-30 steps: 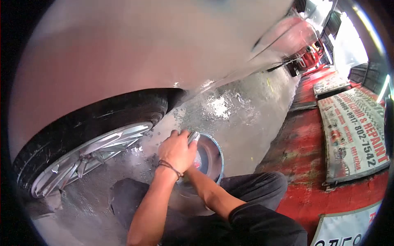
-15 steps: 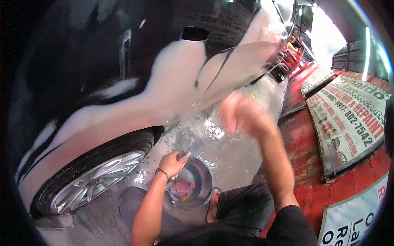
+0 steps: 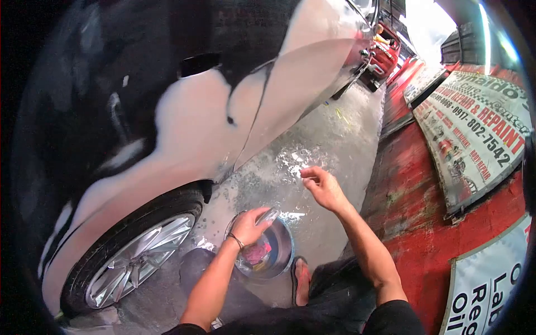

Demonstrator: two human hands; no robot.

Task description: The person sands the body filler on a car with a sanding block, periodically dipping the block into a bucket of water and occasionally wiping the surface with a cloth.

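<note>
My left hand [image 3: 249,224] is closed around a small flat grey piece [image 3: 270,216], perhaps folded sandpaper; its exact kind cannot be made out. It hovers above a round bucket [image 3: 289,254] on the wet ground. Inside that bucket lies a pink cloth [image 3: 258,254]. My right hand [image 3: 324,188] is in the air to the right of the bucket, fingers apart and slightly bent, holding nothing that I can see. In front of me is a dark car body [image 3: 151,50] with a large pale, smooth patch [image 3: 195,114] running above the wheel arch and onto the door.
A tire with a silver rim [image 3: 139,259] stands left of the bucket. To the right runs a red wall [image 3: 391,223] bearing a printed banner [image 3: 474,134] and a white sign [image 3: 486,285]. A red vehicle [image 3: 385,56] is farther back. My sandalled foot [image 3: 302,282] is beside the bucket.
My right hand, blurred earlier near the car panel, has come down toward the bucket. My left hand has shifted slightly right, still holding the grey piece. The view has turned a little.
</note>
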